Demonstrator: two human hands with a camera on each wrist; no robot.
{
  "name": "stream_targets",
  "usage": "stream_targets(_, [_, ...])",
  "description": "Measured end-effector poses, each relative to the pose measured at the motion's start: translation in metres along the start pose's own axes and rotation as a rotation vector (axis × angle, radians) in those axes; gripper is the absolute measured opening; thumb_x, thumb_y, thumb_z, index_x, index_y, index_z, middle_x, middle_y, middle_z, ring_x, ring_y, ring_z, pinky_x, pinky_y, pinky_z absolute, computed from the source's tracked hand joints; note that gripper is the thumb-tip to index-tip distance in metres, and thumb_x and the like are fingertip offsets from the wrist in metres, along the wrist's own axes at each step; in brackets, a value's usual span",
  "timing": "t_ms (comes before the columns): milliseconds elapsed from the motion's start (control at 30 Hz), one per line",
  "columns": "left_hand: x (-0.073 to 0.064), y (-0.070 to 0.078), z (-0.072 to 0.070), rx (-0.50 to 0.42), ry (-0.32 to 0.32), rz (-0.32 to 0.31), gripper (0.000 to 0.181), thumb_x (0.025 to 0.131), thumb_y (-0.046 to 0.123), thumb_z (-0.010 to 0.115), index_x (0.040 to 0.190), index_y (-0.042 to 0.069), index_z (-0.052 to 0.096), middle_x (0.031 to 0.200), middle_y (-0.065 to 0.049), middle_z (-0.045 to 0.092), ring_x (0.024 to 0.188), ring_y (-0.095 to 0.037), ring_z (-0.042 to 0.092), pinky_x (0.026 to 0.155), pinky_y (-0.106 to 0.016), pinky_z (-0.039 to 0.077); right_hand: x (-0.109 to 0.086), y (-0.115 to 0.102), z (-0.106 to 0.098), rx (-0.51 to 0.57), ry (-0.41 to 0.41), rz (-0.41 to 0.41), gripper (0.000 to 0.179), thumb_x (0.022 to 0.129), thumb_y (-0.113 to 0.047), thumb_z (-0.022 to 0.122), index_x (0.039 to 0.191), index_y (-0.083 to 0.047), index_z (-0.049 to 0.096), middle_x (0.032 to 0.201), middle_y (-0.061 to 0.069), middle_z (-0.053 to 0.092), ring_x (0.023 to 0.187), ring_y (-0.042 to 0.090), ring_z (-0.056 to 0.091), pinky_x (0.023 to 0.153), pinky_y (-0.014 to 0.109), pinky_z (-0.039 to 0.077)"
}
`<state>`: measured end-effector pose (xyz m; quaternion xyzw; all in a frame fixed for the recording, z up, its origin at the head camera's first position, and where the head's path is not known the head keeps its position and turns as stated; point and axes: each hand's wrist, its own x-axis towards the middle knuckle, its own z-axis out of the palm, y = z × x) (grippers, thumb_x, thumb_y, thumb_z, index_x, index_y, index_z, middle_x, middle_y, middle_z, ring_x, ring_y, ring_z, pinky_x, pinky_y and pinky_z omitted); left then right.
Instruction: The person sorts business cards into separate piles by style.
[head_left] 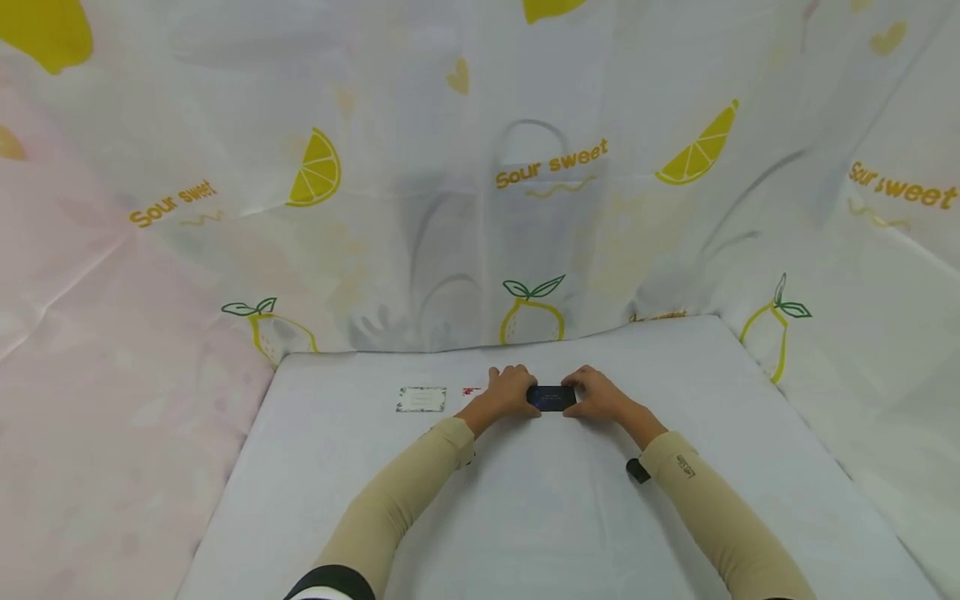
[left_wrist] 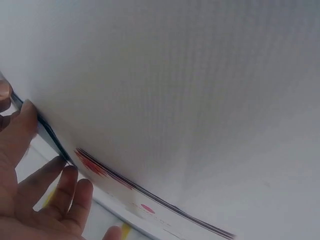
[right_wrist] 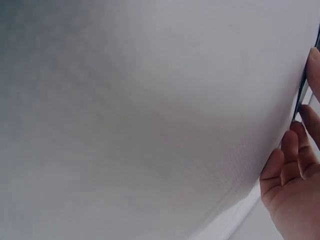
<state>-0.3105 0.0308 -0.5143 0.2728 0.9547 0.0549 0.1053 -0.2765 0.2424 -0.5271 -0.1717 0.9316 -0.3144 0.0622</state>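
A dark blue-black card (head_left: 551, 398) lies flat on the white table, between my two hands. My left hand (head_left: 510, 392) pinches its left end with thumb and fingers, and my right hand (head_left: 597, 395) does the same at its right end. In both wrist views the card shows only as a thin dark edge between thumb and index finger. Left of my left hand is a white card with red decoration (head_left: 471, 391), partly hidden by that hand. The left wrist view shows it as a thin stack of cards (left_wrist: 155, 207).
A white card with a leafy border (head_left: 421, 399) lies farther left on the table (head_left: 525, 517). Something small and black (head_left: 637, 471) shows at the right wrist. A lemon-print curtain (head_left: 465, 250) hangs behind the table's back edge and along both sides.
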Motion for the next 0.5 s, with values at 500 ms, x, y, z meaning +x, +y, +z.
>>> stream_targets(500, [-0.052, -0.054, -0.049, -0.212, -0.043, 0.160, 0.050, 0.095, 0.038, 0.065, 0.133, 0.007, 0.059, 0.128, -0.013, 0.063, 0.120, -0.028, 0.059, 0.101, -0.047, 0.045, -0.038, -0.007, -0.025, -0.075, 0.076, 0.010, 0.054, 0.091, -0.029, 0.071, 0.132, 0.003, 0.056, 0.127, 0.024, 0.054, 0.108, 0.036, 0.060, 0.091, 0.050, 0.050])
